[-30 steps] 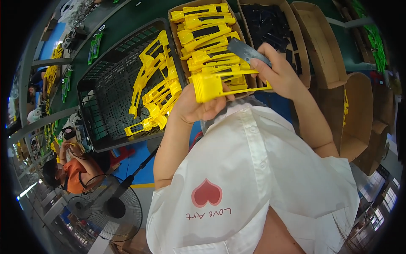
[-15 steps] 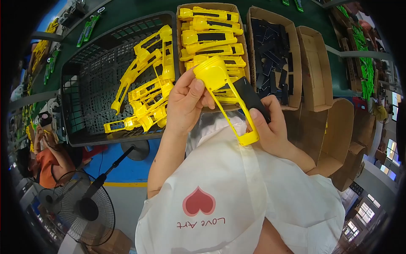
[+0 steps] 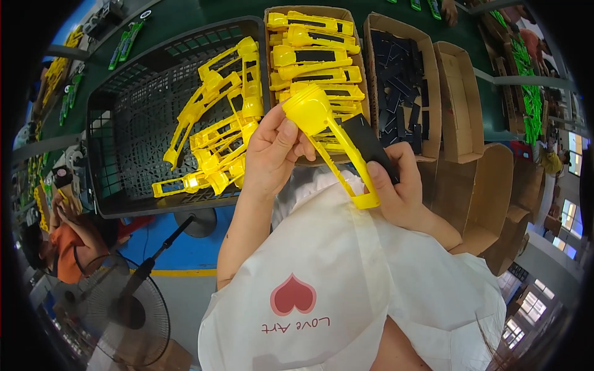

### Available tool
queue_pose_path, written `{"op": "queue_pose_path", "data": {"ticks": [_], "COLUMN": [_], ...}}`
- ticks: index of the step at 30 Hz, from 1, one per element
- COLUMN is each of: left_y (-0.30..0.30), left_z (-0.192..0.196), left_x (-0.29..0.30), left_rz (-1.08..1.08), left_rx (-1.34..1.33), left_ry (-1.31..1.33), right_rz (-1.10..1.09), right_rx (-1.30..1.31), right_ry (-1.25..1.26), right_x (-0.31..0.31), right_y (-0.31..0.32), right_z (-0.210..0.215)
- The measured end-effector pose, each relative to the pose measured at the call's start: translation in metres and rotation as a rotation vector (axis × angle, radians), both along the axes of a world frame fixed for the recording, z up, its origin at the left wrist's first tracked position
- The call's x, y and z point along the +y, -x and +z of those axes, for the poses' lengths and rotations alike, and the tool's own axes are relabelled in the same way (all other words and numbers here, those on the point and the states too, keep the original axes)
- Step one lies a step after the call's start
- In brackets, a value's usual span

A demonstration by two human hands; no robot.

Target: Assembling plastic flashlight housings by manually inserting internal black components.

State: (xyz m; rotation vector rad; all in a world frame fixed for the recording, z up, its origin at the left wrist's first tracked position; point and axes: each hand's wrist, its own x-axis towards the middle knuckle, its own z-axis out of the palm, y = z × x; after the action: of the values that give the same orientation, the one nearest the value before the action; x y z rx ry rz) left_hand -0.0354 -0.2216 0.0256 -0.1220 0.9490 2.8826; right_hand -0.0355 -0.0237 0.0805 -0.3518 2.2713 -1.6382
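A yellow plastic housing (image 3: 312, 111) with a long open slot hangs in front of my chest. My left hand (image 3: 275, 145) pinches its wide, rounded upper end between thumb and fingers. Beside the slotted lower part, my right hand (image 3: 399, 185) grips a flat black rectangular panel (image 3: 371, 143); the right thumb lies along the frame's edge. The panel stands next to the slot, tilted like the frame, and whether it touches the frame I cannot tell. Most of my right fingers are hidden behind the panel.
Left of my hands is a black crate (image 3: 142, 133) with several yellow housings. Ahead, a cardboard box (image 3: 270, 13) holds rows of housings with black panels. A box (image 3: 433, 74) of loose black panels and a narrow carton (image 3: 459, 102) stand right. A fan (image 3: 127, 309) is lower left.
The yellow housing has turned slightly, so its slot appears narrower and more edge-on. Both hands keep their holds, and the black panel stays beside the frame.
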Motion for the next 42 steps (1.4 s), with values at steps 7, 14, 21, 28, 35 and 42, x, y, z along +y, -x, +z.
{"op": "queue_pose_path", "data": {"ticks": [7,14,21,28,35,42], "left_y": [0.041,0.055,0.05,0.051,0.032,0.006], "left_z": [0.011,0.011,0.005,-0.015,-0.027,-0.037], "left_x": [0.04,0.108,0.173,0.183,0.193,0.074], "left_rz": [0.039,-0.368,-0.725,-0.617,-0.501,0.104], "left_rx": [-0.233,-0.108,0.162,-0.009,-0.053,-0.254], "left_ry": [0.535,1.046,0.842,0.95,1.077,1.016], "right_rz": [-0.107,-0.595,-1.514,-1.979,-1.531,-1.049], "right_rx": [0.214,0.125,-0.303,-0.711,-0.665,-0.107], "right_ry": [-0.347,-0.117,-0.402,-0.837,-0.456,0.108], "right_x": [0.001,0.039,0.154,0.302,0.344,0.231], "right_y": [-0.011,-0.054,-0.221,-0.386,-0.297,-0.143], "right_z": [-0.011,-0.028,-0.142,-0.199,-0.251,-0.181]}}
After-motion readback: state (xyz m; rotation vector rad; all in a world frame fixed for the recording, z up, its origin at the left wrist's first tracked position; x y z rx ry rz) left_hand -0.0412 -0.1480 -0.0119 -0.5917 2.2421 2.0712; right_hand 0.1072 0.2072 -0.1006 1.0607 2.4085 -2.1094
